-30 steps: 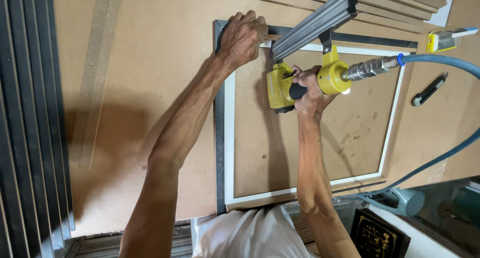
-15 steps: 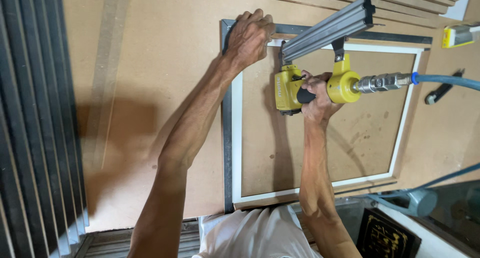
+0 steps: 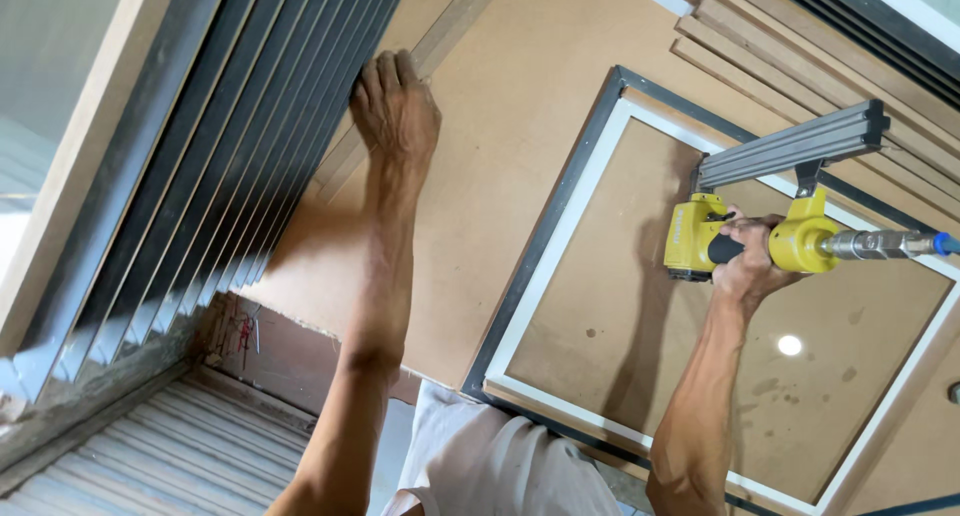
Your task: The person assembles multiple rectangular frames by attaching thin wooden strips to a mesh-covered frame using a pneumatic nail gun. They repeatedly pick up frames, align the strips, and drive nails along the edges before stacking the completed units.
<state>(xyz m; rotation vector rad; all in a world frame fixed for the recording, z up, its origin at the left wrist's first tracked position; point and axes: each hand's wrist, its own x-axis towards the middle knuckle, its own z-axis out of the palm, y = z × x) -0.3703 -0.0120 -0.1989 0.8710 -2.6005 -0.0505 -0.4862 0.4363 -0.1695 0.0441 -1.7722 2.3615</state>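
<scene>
A broad brown fibreboard panel (image 3: 520, 166) fills the view, carrying a rectangular frame (image 3: 560, 241) with dark and white edges. The left hand (image 3: 396, 106) lies flat, fingers spread, on the panel beside dark slats (image 3: 230, 166). The right hand (image 3: 748, 266) wraps tightly around a yellow nail gun (image 3: 740, 238), over the frame's upper corner.

Bright daylight, soft shadows, sharp.
</scene>
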